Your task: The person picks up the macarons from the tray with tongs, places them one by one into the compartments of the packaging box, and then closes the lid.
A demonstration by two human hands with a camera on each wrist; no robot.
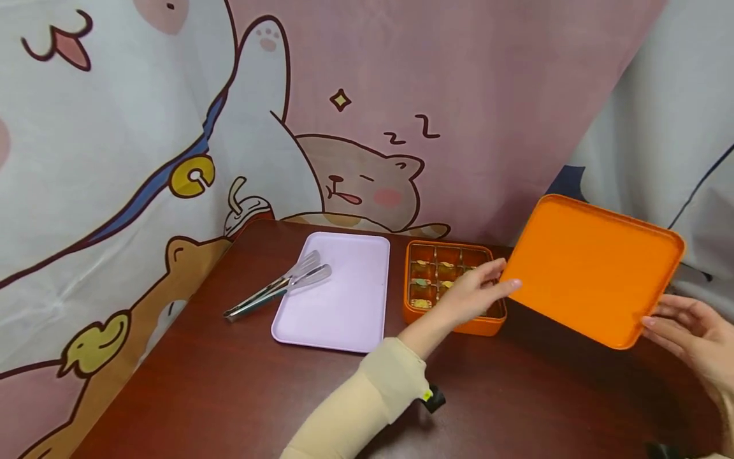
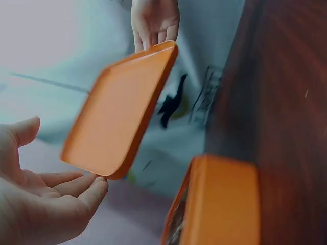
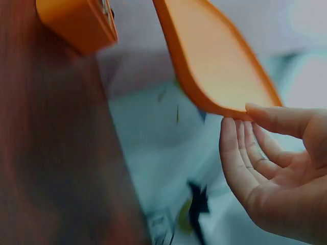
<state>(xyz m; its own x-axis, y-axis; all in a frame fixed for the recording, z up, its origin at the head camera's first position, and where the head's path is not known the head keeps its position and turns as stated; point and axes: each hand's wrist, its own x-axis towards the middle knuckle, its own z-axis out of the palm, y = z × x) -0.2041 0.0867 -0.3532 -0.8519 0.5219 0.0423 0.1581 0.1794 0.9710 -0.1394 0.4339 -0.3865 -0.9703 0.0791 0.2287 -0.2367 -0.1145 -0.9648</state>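
Observation:
An orange lid (image 1: 590, 271) hangs tilted in the air above the right side of the table, carried between my two hands. My left hand (image 1: 476, 293) presses straight fingertips against its left edge. My right hand (image 1: 685, 325) touches its lower right corner with the thumb on the rim and the fingers straight beneath. In the left wrist view the lid (image 2: 117, 117) spans from my left hand (image 2: 46, 204) to my right hand (image 2: 153, 20). The right wrist view shows the lid (image 3: 219, 66) on my right hand (image 3: 265, 163). Below and left of the lid stands an uncovered orange box (image 1: 482, 328) with compartments holding small pieces.
A lilac tray (image 1: 338, 299) lies left of the box, and metal tongs (image 1: 278, 287) rest across its left edge. The dark wooden table (image 1: 258, 395) ends at a cartoon-printed curtain (image 1: 367, 127) behind and to the left.

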